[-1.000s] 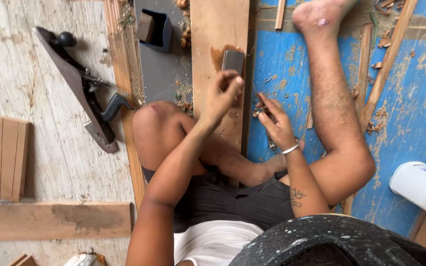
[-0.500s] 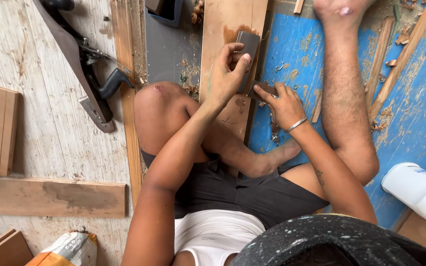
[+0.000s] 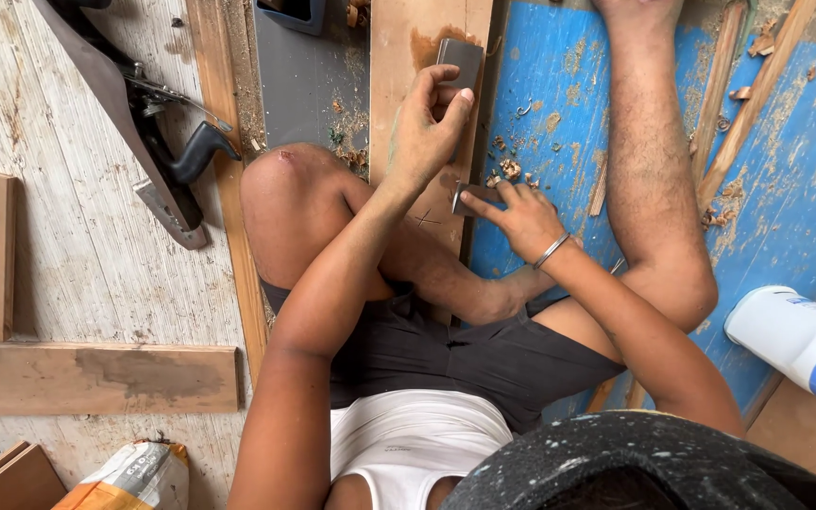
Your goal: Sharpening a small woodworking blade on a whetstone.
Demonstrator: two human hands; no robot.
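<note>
Partly under hands (image 3: 427, 132): grey block (image 3: 460, 59).

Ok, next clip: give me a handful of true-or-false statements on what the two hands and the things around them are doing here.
1. The left hand holds a flat grey block against the wooden plank. True.
2. The right hand is lifted clear of the plank and holds nothing. False: it rests at the plank's edge with its fingers on a small dark piece.
3. A hand plane lies on the pale floor to the person's left. True.
4. The white plastic bottle stands upright between the hands. False: it lies on its side at the far right.
5. A bracelet sits on the right wrist. True.
</note>
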